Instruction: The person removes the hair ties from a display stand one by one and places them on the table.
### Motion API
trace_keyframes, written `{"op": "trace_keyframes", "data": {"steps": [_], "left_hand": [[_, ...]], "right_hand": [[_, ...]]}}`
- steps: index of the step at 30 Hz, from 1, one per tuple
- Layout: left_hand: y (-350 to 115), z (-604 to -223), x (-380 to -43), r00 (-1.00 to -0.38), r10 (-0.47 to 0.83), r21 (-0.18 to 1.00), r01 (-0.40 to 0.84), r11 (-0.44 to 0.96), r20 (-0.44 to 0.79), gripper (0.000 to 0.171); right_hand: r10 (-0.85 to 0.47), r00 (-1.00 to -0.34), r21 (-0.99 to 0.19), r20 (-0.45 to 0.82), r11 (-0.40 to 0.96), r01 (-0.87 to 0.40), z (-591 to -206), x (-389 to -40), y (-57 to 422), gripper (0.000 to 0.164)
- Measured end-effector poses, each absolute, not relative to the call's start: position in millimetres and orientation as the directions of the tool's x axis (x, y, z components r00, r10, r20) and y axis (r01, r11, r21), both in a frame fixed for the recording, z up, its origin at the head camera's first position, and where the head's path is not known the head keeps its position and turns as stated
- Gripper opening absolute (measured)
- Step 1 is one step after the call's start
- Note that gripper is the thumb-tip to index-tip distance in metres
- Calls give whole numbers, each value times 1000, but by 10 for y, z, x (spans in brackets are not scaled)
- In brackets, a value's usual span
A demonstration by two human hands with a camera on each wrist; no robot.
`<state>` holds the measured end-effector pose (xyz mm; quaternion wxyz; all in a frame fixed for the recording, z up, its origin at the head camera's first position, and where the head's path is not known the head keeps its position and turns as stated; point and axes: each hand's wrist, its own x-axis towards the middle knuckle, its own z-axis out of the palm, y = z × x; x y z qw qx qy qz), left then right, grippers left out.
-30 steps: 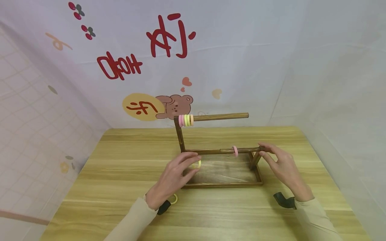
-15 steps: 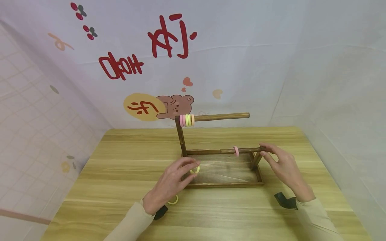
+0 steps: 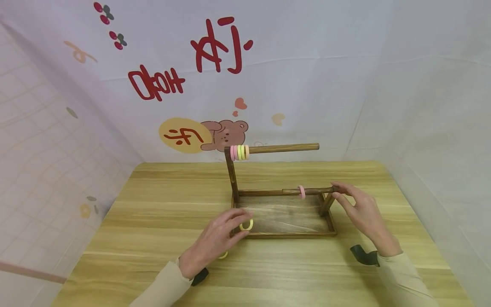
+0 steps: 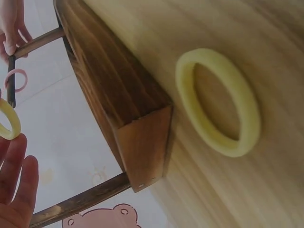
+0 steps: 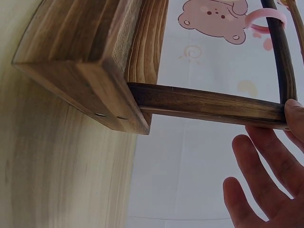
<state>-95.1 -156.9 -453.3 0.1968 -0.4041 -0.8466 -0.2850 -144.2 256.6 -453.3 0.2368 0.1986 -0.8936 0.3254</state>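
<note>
My left hand (image 3: 215,236) pinches a pale yellow ring (image 3: 251,224) between thumb and fingertips, over the front left corner of a dark wooden stand (image 3: 284,234) with a tray-like base. In the left wrist view the held ring (image 4: 15,122) shows at the left edge. A second yellow ring (image 4: 249,111) lies on the table beside the base, mostly hidden under my left hand in the head view. My right hand (image 3: 362,211) grips the right end of the lower rod (image 3: 316,191), where it meets its post (image 5: 209,105). One pink ring (image 3: 302,192) hangs on that rod.
The taller upper rod (image 3: 285,148) carries several pink, yellow and peach rings (image 3: 240,152) pushed against its left post (image 3: 232,172). The stand sits on a wood-grain table (image 3: 172,192). A printed white cloth (image 3: 307,85) hangs behind it.
My left hand has drawn back toward me and down with the yellow ring, which now faces the head camera more. My right hand has stayed at the rod end.
</note>
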Motion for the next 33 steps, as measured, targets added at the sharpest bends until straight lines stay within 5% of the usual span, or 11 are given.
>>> {"op": "trace_keyframes", "data": {"steps": [5, 33], "left_hand": [[-1585, -4547, -896, -632, 578, 367, 773, 518, 516, 44], [-1774, -4800, -763, -618, 686, 299, 786, 541, 384, 43]], "right_hand": [[-204, -808, -486, 553, 708, -512, -4526, -1445, 2571, 37], [-226, -803, -466, 551, 715, -521, -4506, -1454, 2583, 39]]}}
